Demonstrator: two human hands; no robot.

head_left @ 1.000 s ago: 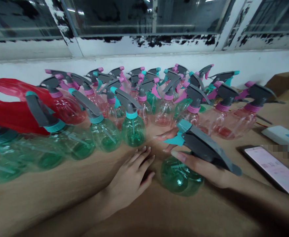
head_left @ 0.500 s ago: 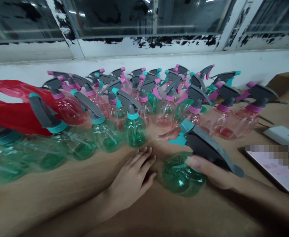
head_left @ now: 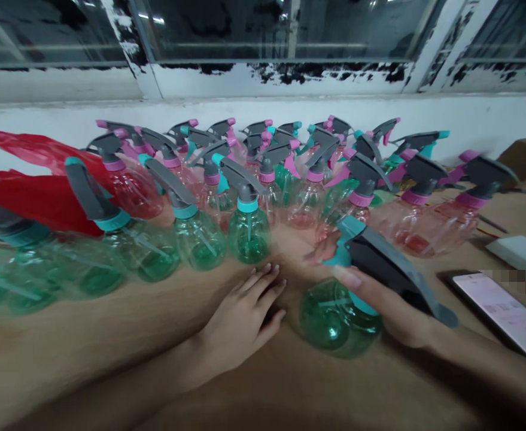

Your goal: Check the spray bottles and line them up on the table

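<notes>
Green plastic fills the lower right of what I see from the head camera: a green spray bottle [head_left: 328, 326] stands out between four and five o'clock of centre, its grey spray head [head_left: 386, 257] angled so that the turquoise nozzle end points to ten o'clock; I have the right hand [head_left: 395, 311] closed around its neck, thumb on the near side by the turquoise collar, fingertips showing beyond the trigger; I cannot tell whether the base touches the table [head_left: 110, 341].

At six o'clock the left hand [head_left: 245, 320] lies palm down, fingers slightly spread, just beside that bottle; from centre round to eight o'clock I see more green bottles [head_left: 200, 245] in a row; pink bottles [head_left: 305, 209] crowd behind, towards twelve; red plastic [head_left: 60, 206] drapes at nine; a phone [head_left: 500, 311], screen lit, lies near four, with a white box [head_left: 516, 248] at three.
</notes>
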